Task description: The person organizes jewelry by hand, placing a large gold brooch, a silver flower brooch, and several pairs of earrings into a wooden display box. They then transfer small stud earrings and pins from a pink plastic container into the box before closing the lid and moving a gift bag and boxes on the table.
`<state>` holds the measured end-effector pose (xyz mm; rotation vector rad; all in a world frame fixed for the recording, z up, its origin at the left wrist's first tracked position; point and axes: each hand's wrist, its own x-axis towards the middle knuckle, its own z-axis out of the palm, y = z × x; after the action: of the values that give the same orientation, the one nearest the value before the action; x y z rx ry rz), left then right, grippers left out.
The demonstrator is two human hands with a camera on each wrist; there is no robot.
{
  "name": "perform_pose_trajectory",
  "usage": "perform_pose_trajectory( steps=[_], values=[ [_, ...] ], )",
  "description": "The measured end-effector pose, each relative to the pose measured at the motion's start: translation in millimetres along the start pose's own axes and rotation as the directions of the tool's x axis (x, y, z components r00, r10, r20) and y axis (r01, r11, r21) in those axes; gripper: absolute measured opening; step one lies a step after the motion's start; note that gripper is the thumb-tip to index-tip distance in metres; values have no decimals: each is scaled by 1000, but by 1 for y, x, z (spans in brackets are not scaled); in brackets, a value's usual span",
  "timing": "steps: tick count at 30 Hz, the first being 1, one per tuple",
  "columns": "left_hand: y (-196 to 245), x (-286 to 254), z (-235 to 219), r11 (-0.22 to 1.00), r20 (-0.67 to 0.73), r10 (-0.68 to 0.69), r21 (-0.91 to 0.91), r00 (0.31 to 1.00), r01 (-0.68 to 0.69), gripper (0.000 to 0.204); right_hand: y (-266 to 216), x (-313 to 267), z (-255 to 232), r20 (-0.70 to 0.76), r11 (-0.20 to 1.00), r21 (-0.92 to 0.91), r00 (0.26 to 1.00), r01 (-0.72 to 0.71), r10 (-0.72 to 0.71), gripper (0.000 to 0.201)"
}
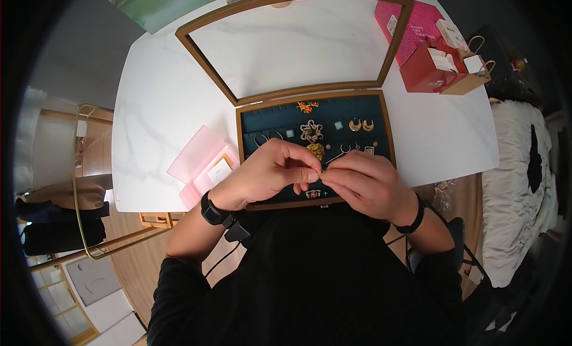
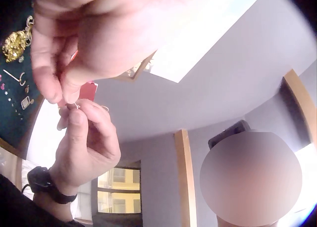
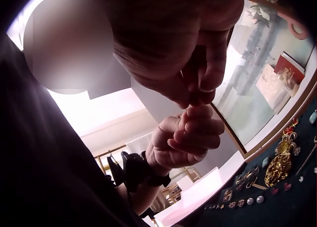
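Observation:
Over the front of an open jewelry box (image 1: 241, 134), my left hand (image 1: 268, 172) and right hand (image 1: 370, 182) meet fingertip to fingertip. Both pinch a small, thin metal piece of jewelry (image 2: 77, 106), mostly hidden by the fingers; I cannot tell its exact kind. On the box's dark green lining beyond the hands are a flower-shaped brooch (image 1: 311, 130), a textured gold ornament (image 3: 279, 169) and an orange-red brooch (image 1: 308, 107). Gold crescent earrings (image 1: 356, 125) lie to the right. Pearl studs (image 3: 250, 201) and other small pieces sit in rows.
The box's wood-framed glass lid (image 1: 205, 67) stands raised at the back. Left of the box, a pink case (image 1: 195, 152) lies open on the white table (image 1: 155, 107). A red gift bag (image 1: 420, 75) and a magenta box (image 1: 420, 24) stand at the back right.

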<state>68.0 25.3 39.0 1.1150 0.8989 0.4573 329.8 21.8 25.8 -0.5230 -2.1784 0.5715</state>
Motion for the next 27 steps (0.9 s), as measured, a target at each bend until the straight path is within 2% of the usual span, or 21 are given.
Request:
perform_pose_trajectory(
  steps=[20,23,25,27],
  values=[
    [-10,11,1,997,95,-69,-13,993,70,12,-1,-8,-3,86,999,-35,996,30,-27,20],
    [-8,9,2,996,80,-80,33,994,78,12,1,-12,1,102,999,-39,995,24,-20,20],
    [-12,10,4,997,71,-72,0,995,73,12,3,-18,5,41,999,-12,998,45,-44,19],
    [-11,7,5,999,55,-53,2,997,53,15,4,-27,-1,46,1000,5,999,-1,1,20]
  ],
)
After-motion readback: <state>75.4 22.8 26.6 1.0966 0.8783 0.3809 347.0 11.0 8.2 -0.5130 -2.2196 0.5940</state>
